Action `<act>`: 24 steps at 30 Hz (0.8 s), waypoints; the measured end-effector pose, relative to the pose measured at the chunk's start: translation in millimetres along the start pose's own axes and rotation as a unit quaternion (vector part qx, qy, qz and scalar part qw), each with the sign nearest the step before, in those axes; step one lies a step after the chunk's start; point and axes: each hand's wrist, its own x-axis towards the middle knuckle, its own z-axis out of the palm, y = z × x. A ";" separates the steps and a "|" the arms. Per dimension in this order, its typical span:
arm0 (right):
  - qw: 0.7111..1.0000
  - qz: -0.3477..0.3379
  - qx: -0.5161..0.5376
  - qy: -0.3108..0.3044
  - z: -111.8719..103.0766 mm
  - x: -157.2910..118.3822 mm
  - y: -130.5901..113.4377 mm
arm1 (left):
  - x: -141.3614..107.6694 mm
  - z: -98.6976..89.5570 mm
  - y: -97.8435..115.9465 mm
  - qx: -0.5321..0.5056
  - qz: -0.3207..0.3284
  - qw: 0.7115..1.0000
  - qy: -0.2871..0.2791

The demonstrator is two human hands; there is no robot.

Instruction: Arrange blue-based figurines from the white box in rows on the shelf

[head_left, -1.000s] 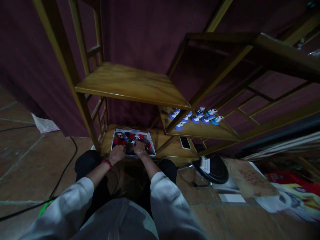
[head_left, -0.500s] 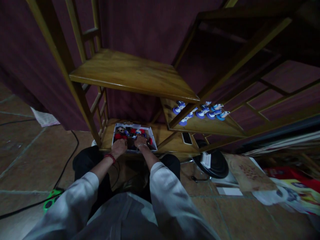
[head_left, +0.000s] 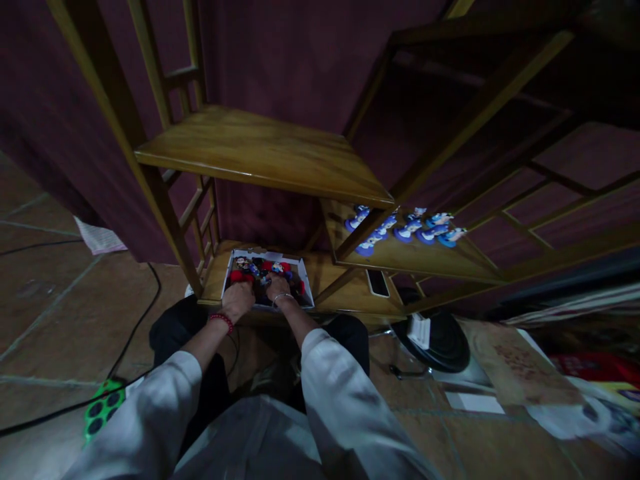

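Observation:
A shallow white box [head_left: 306, 283] holding several small figurines, red, black and blue, rests on the low wooden shelf in front of me. My left hand [head_left: 239, 299] is at the box's front left, fingers curled down, beside a red piece [head_left: 242, 275]. What those fingers hold, if anything, is hidden. Inside the box, right of centre, my right hand [head_left: 278, 287] has its fingers bent in among the pieces. A figurine with a pale face [head_left: 277, 268] lies just beyond it. Whatever the right fingers grip is too small and dark to name.
Several blue-and-white figurines [head_left: 407, 229] on purple and blue bases stand on the shelf [head_left: 405, 259] at right. A phone [head_left: 377, 283] lies on the low shelf. Above the box juts a wooden board [head_left: 260, 147]. A black round stool [head_left: 443, 343] stands right.
The view has shifted slightly. My right hand has moved a little left inside the box, and my left hand has turned slightly, its fingers more tucked in.

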 end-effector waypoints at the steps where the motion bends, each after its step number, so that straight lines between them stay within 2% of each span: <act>1: 1.000 -0.003 0.001 -0.006 -0.1 0.4 -0.1 | 0.4 0.5 0.1 0.002 -0.001 1.000 -0.003; 13: 1.000 0.002 0.023 -0.013 4.1 5.1 4.6 | 6.2 3.6 -1.2 0.001 0.013 1.000 -0.021; 21: 0.997 -0.056 0.055 -0.004 0.4 4.9 4.8 | 2.3 0.2 1.8 -0.015 0.002 1.000 0.003; 24: 0.995 -0.077 0.062 0.002 -4.6 0.7 4.3 | 2.9 -1.3 2.2 -0.021 -0.009 1.000 -0.004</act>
